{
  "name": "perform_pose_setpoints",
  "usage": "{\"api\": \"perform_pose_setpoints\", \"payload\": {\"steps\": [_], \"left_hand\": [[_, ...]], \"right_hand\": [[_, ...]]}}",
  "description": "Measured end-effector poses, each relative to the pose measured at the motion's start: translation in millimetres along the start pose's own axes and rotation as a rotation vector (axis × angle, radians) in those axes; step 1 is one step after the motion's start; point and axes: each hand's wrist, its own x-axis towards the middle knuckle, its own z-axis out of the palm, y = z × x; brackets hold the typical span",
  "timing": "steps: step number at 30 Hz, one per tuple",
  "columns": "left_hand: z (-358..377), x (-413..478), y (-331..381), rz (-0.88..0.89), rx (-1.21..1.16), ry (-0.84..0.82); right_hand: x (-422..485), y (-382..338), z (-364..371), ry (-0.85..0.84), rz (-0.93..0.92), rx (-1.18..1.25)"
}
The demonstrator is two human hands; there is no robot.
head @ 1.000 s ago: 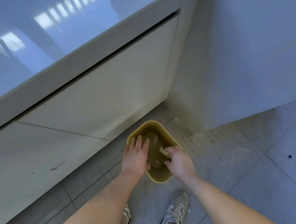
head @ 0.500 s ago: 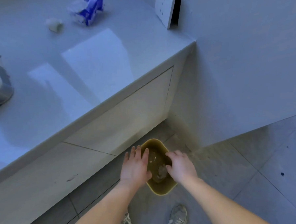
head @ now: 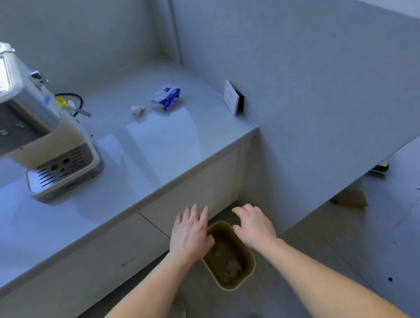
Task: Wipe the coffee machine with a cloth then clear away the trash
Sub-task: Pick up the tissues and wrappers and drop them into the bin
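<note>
Glossy grey countertop [head: 155, 149]; cream-and-steel coffee machine [head: 44, 133] at left, crumpled blue-white wrapper [head: 166, 98] and white wad [head: 137, 110] toward its back; olive plastic bin [head: 249, 274] on floor, scraps inside; left hand [head: 191, 232], right hand [head: 254, 227] above it, relaxed, empty; likely trash-clearing; next: collect wrapper, wad.

My left hand [head: 192, 235] hid part of the rim of the olive plastic bin [head: 244, 254]; its crumpled contents [head: 230, 267] were too blurred to name. The cream coffee machine [head: 44, 133] ran off the left edge.
</note>
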Motion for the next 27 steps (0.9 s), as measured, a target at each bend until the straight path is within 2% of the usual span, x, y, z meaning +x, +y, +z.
{"api": "perform_pose_setpoints", "payload": {"steps": [12,19,27], "left_hand": [[-139,-2,-37,-0.143,0.034,0.307],[-182,50,-93,-0.17,0.061,0.297],[-201,149,-161,-0.195,-0.052,0.259]], "right_hand": [[33,-68,-120,0.138,-0.289,-0.043],[106,-132,-147,0.145,-0.324,-0.026],[208,-196,-147,0.123,-0.22,0.02]]}}
